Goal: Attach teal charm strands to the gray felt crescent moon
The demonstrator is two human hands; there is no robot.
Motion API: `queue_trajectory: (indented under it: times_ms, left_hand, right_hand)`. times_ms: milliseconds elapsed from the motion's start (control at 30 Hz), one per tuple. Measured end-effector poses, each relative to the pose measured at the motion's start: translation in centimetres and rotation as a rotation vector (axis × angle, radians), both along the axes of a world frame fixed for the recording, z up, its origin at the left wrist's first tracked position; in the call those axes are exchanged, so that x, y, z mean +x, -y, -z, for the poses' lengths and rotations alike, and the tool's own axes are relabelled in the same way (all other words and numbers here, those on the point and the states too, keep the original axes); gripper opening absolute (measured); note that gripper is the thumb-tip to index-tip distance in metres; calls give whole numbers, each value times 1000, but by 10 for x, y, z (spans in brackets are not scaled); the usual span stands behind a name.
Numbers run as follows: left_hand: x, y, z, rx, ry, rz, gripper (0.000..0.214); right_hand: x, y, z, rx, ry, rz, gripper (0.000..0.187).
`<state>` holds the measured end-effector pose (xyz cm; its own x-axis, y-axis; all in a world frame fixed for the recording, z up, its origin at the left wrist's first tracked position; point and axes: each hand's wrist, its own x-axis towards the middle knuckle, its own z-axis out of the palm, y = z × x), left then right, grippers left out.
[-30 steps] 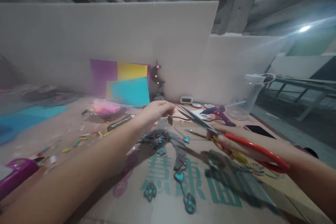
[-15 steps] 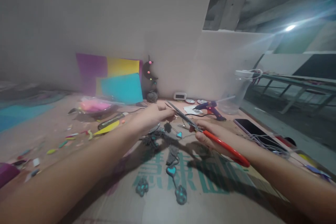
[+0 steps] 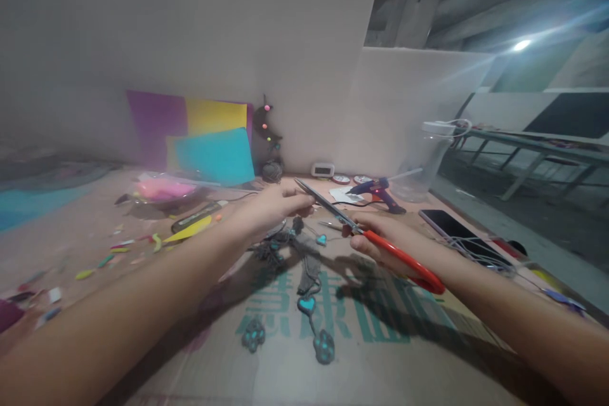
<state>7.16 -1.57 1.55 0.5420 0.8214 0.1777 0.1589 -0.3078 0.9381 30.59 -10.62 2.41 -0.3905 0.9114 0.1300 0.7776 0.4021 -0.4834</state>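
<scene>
Standing right by the table here. The right hand [image 3: 380,238] is wrapped around the red-handled steel scissors [image 3: 361,231], fingers through the loops, blades parted only a sliver and pointing up toward the left hand [image 3: 271,208]. That left hand is pinched shut on something tiny just above the blade tips; looks like the end of a thin thread, but it's too small and blurry for me to swear to it. Both are held a bit above the middle of the table.

Progress-wise, I'd say a good chunk is done: directly under the hands is a heap of grey felt strings with turquoise hearts [image 3: 304,254], and closer to the near edge two finished-looking grey paw-and-heart pieces [image 3: 316,330] lie flat on the brown cardboard sheet [image 3: 428,355]. The snip itself doesn't look made yet, and the heap looks unsorted.

Off to the left there are coloured paper scraps [image 3: 114,250], and purple, yellow and teal sheets [image 3: 204,143] lean on the white back board. Near the far right corner sit a purple glue gun [image 3: 375,191] and a dark phone [image 3: 450,225].

Writing: big teal Chinese characters printed on the cardboard, half covered by arms and felt, so I can't read them properly. No brand I can make out.
</scene>
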Motion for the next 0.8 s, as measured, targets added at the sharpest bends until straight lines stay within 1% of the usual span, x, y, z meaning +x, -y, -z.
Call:
queue_trajectory:
  times_ms: [133, 200, 267, 333, 367, 433, 500, 567, 667, 733, 800]
  left_hand:
    - [-1, 2, -3, 19, -19, 7, 25]
    - [-2, 1, -4, 17, -33, 21, 27]
    - [-3, 0, -4, 7, -45, 33, 29]
    - [-4, -1, -4, -6, -34, 40, 30]
    - [-3, -1, -4, -13, -19, 41, 29]
    - [-2, 1, -5, -27, 9, 40, 26]
    - [-1, 2, -5, -24, 10, 50, 27]
    - [0, 3, -4, -1, -24, 69, 29]
    - [0, 4, -1, 51, -91, 69, 31]
    - [0, 5, 1, 74, -109, 56, 34]
    - [1, 7, 2, 93, -108, 34, 35]
  right_hand:
    - [-1, 3, -10, -65, 42, 68, 34]
    - [4, 2, -17, -127, 17, 110, 37]
    - [15, -2, -24, -158, -2, 163, 44]
    - [31, -11, -27, -114, 62, 228, 49]
    - [39, -16, -27, -73, 138, 247, 51]
    - [56, -30, -22, 28, 306, 323, 53]
    - [70, -43, -10, 44, 443, 370, 54]
    - [80, -55, 5, 17, 479, 388, 47]
    - [90, -65, 23, -20, 485, 388, 49]
    - [93, -68, 27, -29, 489, 368, 51]
    - [91, -66, 24, -13, 495, 364, 50]
